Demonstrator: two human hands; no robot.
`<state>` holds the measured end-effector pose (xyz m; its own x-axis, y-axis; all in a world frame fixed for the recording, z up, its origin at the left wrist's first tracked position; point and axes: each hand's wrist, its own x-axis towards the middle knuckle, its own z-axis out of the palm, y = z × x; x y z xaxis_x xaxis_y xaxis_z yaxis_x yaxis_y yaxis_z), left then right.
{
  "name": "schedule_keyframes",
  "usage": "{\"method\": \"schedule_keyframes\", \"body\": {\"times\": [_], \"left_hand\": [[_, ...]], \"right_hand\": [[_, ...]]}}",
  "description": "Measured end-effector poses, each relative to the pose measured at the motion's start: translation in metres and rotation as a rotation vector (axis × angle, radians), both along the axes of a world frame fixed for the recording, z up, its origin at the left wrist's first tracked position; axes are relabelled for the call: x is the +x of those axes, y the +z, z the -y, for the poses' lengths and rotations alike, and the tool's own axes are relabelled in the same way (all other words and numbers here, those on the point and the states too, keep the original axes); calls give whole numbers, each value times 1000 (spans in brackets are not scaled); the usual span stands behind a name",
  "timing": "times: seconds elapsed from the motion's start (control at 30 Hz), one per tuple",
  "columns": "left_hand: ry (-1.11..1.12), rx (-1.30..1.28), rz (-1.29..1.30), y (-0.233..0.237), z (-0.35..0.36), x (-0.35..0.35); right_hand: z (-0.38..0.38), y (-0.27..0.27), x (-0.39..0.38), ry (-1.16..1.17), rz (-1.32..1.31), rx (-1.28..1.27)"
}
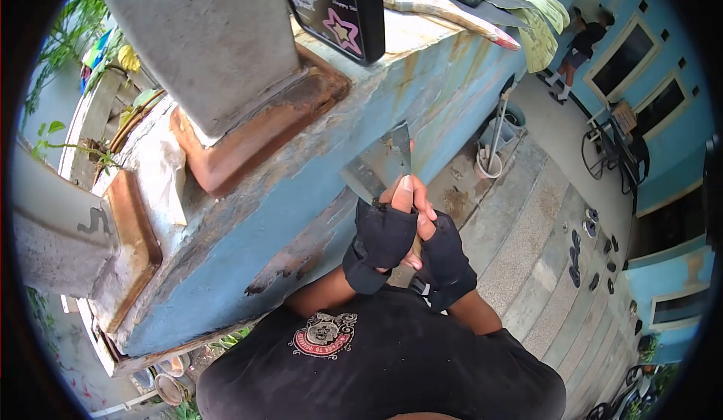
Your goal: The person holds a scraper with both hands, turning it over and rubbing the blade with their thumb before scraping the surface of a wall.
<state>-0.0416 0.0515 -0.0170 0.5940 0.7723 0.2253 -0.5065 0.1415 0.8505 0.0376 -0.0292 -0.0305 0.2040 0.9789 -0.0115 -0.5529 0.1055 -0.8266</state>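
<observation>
In front of my chest, I hold a scraper (pixel 389 165) with a wide, flat metal blade that points up and away from me. My left hand (pixel 385 233), in a black fingerless glove, is closed around its lower part, with the thumb by the blade's base. Pressed against it, my right hand (pixel 446 253) wears a matching glove and has its fingers closed on the handle, most of which is hidden. Just left of the blade is a low wall (pixel 316 187) with peeling blue paint and bare, stained patches.
A grey pillar (pixel 203 44) with a brown base moulding stands on the wall. A black case with star stickers (pixel 343 13) is close by. Buckets (pixel 489 160) stand on the paving. Several shoes (pixel 576 258) lie right. Another person (pixel 584 47) faces the far blue wall.
</observation>
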Motion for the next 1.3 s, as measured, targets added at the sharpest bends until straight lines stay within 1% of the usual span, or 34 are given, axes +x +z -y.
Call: {"method": "schedule_keyframes", "body": {"times": [0.03, 0.07, 0.1, 0.13, 0.17, 0.2, 0.23, 0.27, 0.3, 0.33, 0.4, 0.43, 0.47, 0.53, 0.57, 0.6, 0.63, 0.7, 0.73, 0.77, 0.83, 0.87, 0.9, 0.97, 1.0, 1.03, 1.1, 1.13, 1.17, 1.23, 1.27, 1.3], "left_hand": [[3, 3, -2, -1, -6, 0], [-20, 63, -99, -1, -11, 0], [-41, 124, -189, 0, -16, 1], [-53, 106, -269, 3, -17, 2], [-48, 103, -265, 7, -11, 2], [7, 65, -163, 12, -3, 3], [58, 33, -62, 15, 2, 4], [51, 1, -36, 11, 6, 4], [43, 6, -37, 10, 3, 4], [37, 35, -74, 10, 0, 4], [-9, 67, -195, 10, -8, 3], [-14, 63, -196, 6, -5, 4], [12, 70, -157, 0, -5, 7], [89, 74, -70, 4, 3, 11], [86, 68, -81, 2, 7, 9], [79, 34, -63, 1, 8, 7], [71, 5, -42, 1, 6, 7], [48, 13, -48, 0, -3, 9], [39, 24, -44, -1, -4, 10], [43, 17, -40, 3, 1, 10], [100, -61, 66, 13, 14, 7], [112, -65, 70, 9, 16, 7], [115, -58, 69, 8, 12, 6], [85, -49, -30, 4, 5, 4], [39, -16, -43, 2, -1, 4], [45, -23, -43, 2, 3, 3], [72, 45, -8, 11, 7, 2], [100, -6, 8, 16, 14, 2], [104, -6, 2, 15, 15, -1], [144, 0, -77, 12, 11, -2], [145, -7, -81, 8, 6, -3], [85, 49, -133, 2, -5, -2]], "right_hand": [[0, -1, 1, 0, -10, -23], [-5, -9, 5, 48, -63, 38], [-7, -7, 7, 48, -61, 33], [-10, -2, 8, 47, -64, 30], [-10, 2, 9, 48, -68, 26], [-6, 6, 6, -5, 16, 53], [-3, 6, 7, -6, 20, 64], [2, 4, 8, 16, 38, -5], [5, 3, 10, 34, 55, -74], [1, -1, 13, 90, 2, 29], [-7, -5, 21, 67, 39, 12], [-8, -5, 21, 59, 82, 1], [-7, 1, 17, 61, 17, 48], [0, 0, 14, 34, 59, 67], [6, -2, 10, 4, 86, 72], [7, 0, 12, 53, 37, 76], [0, 2, 14, 49, 34, 83], [-4, 3, 19, 69, 99, 36], [-5, 0, 18, 62, 41, 26], [0, 3, 16, 67, 45, 19], [7, 8, 7, -50, 142, -13], [7, 1, 5, -89, 167, -19], [4, 0, 7, -87, 165, -12], [-1, 0, 12, 60, 79, 50], [-4, 3, 11, 51, 68, 33], [-1, 4, 8, 58, 68, 26], [2, 5, 3, 0, 63, 100], [7, 6, 2, -22, 130, 61], [7, 5, 0, -19, 124, 61], [3, 4, 1, 35, 14, 93], [1, 5, 0, 37, 11, 86], [-4, 8, 1, 23, 12, 38]]}}
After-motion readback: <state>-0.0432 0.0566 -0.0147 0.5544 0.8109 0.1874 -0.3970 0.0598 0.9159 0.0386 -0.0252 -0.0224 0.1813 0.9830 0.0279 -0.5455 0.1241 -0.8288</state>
